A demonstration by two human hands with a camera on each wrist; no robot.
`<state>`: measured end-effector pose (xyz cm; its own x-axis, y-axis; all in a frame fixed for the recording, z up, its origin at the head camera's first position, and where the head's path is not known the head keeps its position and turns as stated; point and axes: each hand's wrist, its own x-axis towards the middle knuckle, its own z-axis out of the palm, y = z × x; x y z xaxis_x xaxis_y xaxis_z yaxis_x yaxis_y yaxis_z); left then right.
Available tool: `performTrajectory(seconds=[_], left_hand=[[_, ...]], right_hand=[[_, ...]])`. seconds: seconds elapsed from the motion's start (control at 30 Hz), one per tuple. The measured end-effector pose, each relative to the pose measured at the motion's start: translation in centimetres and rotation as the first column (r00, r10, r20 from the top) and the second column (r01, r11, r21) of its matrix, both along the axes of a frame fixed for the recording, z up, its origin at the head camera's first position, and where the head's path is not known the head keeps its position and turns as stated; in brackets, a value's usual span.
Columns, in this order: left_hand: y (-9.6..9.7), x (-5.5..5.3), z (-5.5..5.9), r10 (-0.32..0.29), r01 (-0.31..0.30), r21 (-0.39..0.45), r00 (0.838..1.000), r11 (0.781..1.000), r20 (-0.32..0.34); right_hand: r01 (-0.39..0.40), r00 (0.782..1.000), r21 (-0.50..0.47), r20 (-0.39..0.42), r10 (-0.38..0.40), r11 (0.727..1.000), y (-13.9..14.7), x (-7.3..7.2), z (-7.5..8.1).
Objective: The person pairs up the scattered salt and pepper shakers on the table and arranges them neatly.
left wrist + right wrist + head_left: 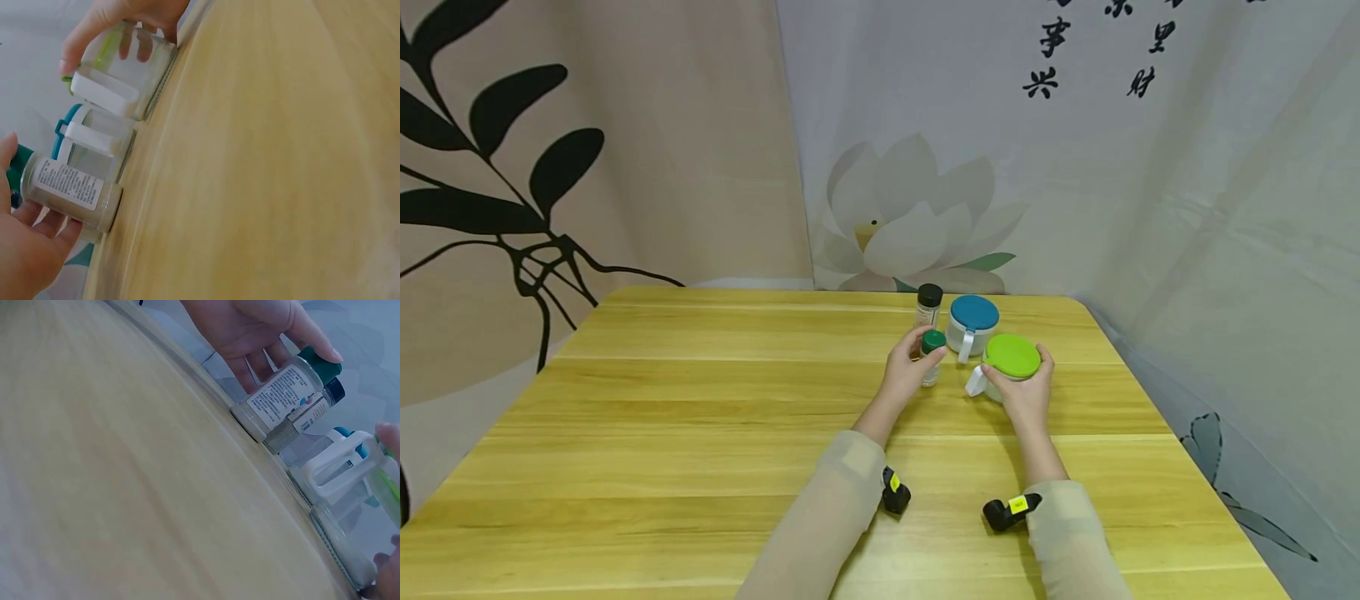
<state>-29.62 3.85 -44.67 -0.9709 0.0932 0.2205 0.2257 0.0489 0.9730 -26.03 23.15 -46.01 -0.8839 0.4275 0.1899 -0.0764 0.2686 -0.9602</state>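
My left hand (901, 372) holds a seasoning bottle (69, 184) with a green cap and a white printed label. Its thumb is at the cap, and the other fingers lie along the bottle's far side. To the right, my right hand (1028, 395) grips a clear seasoning jar (1012, 357) with a bright green lid and a white handle, thumb and fingers on opposite sides. Both containers stand upright at the tabletop. In the left wrist view, the fingers of the right hand (140, 12) show through the jar's clear wall.
Behind the green-capped bottle stands a black-capped seasoning bottle (929, 297). A similar jar (974, 314) with a blue lid and white handle is just behind the green-lidded one. The wooden table (700, 417) ends at printed curtains (715, 167). Both wrists carry small black cameras.
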Motion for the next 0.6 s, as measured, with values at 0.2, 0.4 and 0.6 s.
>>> performTrajectory(seconds=[0.2,0.4,0.6], left_hand=[[-0.09,0.1,0.07,0.0,0.0,-0.012,1.0,1.0,-0.008],[-0.17,0.31,0.34,-0.011,0.011,-0.008,1.0,1.0,-0.006],[-0.25,0.32,0.52,-0.025,0.025,0.002,1.0,1.0,0.018]], right_hand=[[0.001,1.0,-0.009,0.008,-0.001,1.0,-0.05,-0.06,0.01],[0.007,1.0,-0.019,0.009,-0.007,1.0,-0.09,-0.04,0.08],[0.018,1.0,-0.023,-0.012,-0.019,1.0,-0.03,-0.17,0.07]])
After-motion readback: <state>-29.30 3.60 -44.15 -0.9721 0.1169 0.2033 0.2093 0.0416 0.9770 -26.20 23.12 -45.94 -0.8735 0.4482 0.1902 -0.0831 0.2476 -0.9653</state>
